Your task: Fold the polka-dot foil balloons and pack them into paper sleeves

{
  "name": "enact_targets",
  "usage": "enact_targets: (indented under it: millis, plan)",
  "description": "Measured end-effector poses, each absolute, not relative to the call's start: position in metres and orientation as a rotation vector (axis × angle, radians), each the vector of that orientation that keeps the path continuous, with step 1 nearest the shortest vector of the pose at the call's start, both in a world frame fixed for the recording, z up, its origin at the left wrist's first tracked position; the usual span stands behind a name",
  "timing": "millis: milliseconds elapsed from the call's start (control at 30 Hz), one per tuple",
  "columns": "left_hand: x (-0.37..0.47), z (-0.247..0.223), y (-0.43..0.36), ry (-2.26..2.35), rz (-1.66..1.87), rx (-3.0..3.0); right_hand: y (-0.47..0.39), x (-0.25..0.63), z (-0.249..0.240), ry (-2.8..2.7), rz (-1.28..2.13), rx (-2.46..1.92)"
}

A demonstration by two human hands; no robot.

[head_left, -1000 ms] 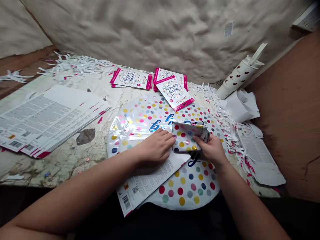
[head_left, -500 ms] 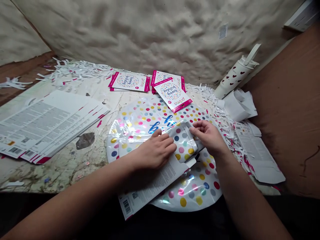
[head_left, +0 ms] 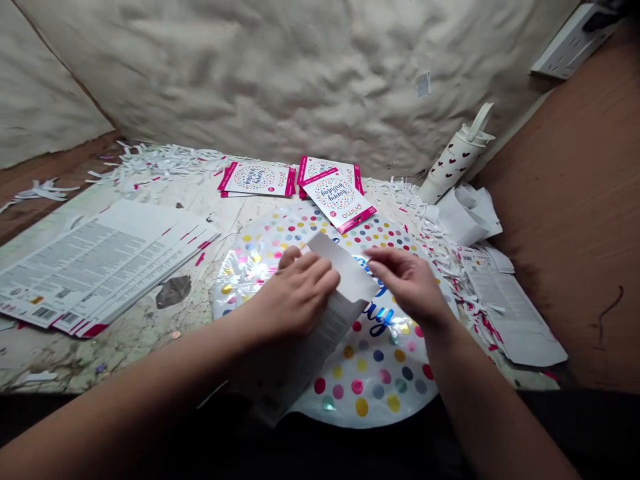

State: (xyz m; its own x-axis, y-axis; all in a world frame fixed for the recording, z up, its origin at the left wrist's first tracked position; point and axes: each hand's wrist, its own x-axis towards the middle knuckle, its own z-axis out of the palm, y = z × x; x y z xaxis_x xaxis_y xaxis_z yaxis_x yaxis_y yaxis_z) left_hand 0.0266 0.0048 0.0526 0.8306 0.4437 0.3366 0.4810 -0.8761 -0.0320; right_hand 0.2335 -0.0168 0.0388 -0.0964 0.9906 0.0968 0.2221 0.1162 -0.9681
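Observation:
My left hand [head_left: 305, 293] is closed around the upper part of a white cardboard packet [head_left: 353, 273], which tilts over the balloon with its plain end flap up. Blurred grey print covers its lower part. Just right of the flap is my right hand [head_left: 413, 283], its fingers curved and thumb apart, with nothing visible in it. Under both hands a round white foil balloon [head_left: 370, 393] with coloured dots and blue lettering lies flat. The folded dotted foil is out of sight; the packet's inside is hidden.
Flat printed packets [head_left: 115, 253] fan out at left. Several "happy birthday" packets [head_left: 340, 197] lie at the back, one overlapping the balloon. A heart-patterned tumbler [head_left: 455, 160], curled white paper [head_left: 470, 217], a flattened carton [head_left: 510, 307] and paper shreds [head_left: 155, 163] surround them.
The folded dotted foil that stuck out of the packet between my hands no longer shows. The packet's white flap has come up, and my right hand has come off it. The view has shifted slightly.

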Motion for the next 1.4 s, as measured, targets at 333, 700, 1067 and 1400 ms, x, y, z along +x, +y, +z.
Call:
enact_targets:
  millis: [333, 700, 1067, 1400]
  plan:
    - [0.019, 0.081, -0.004, -1.416, -1.629, -2.716, -0.036, 0.223, 0.037, -1.136, 1.226, -0.907]
    - [0.035, 0.016, -0.030, -3.065, -1.743, -3.032, -0.045, 0.211, 0.025, -2.088, 0.247, -1.355]
    - [0.040, 0.017, -0.041, -2.996, -1.882, -3.049, -0.052, 0.204, 0.024, -2.107, 0.250, -1.392]
    - [0.043, 0.020, -0.043, -2.998, -1.599, -3.062, -0.053, 0.193, 0.028, -2.467, -0.287, -1.459]
